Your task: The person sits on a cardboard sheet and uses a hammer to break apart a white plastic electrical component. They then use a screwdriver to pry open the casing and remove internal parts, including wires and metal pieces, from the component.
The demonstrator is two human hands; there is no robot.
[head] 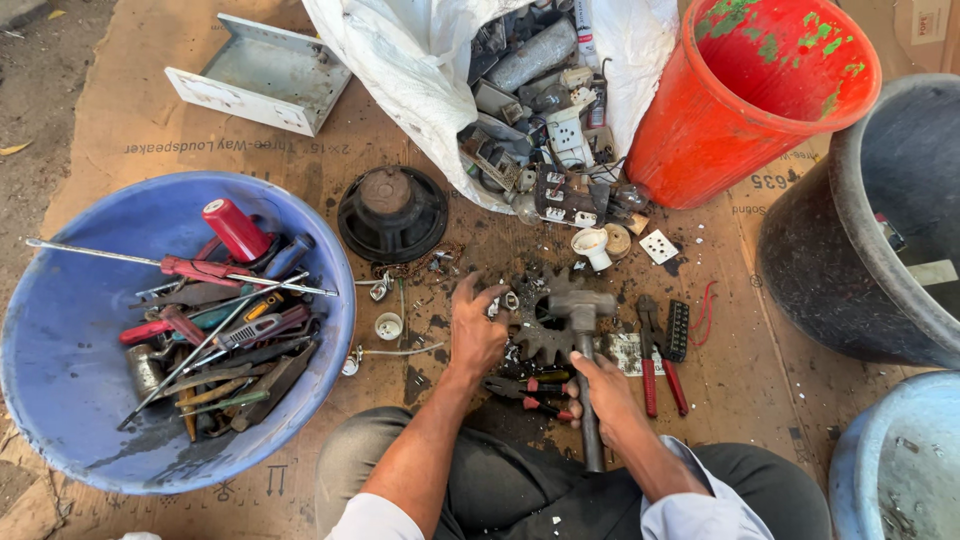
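My right hand grips the handle of a steel hammer, whose head rests over a dark toothed gear lying on the cardboard. My left hand presses down beside the gear's left edge, fingers pinching a small metal part. Red-handled pliers lie between my two hands, just below the gear.
A blue basin of screwdrivers and tools sits left. A black speaker, a white sack spilling electrical scrap, a red bucket, a dark tub and another blue tub ring the spot. More red-handled pliers lie right.
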